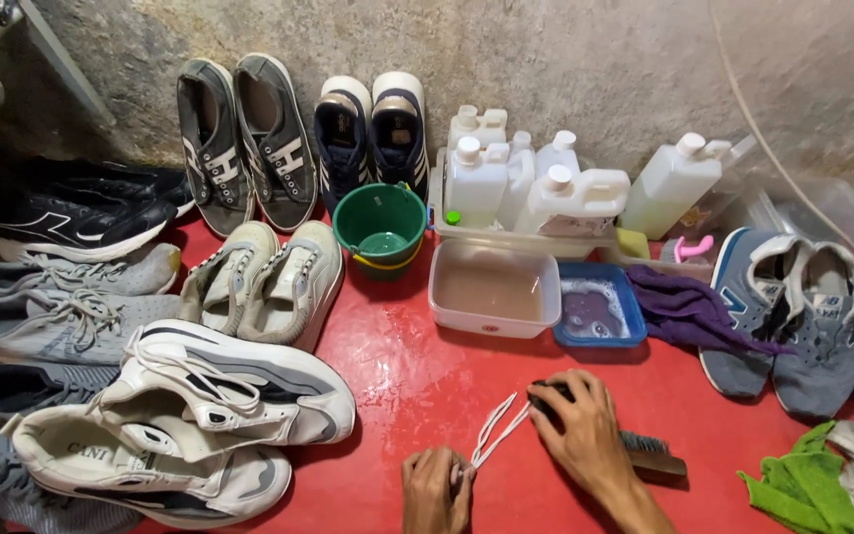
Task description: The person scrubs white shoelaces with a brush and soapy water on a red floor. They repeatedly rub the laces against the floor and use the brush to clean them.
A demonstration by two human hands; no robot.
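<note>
My left hand [437,488] pinches one end of a white shoelace [497,431] against the wet red table [417,376]. The lace runs up and to the right, to my right hand [585,435]. That hand presses down on a dark scrub brush [652,453], whose bristles and wooden handle stick out to the right of my wrist. The far end of the lace lies under the brush, hidden. A pair of white and grey sneakers [190,420] without laces lies just left of my hands.
A clear tub of murky water [493,289] and a blue tray of suds [599,310] sit behind my hands, with a green bucket [381,225] and white jugs [536,183]. Several pairs of shoes line the left and back. Grey sneakers [793,316], purple cloth [684,307], green rag [808,480] lie right.
</note>
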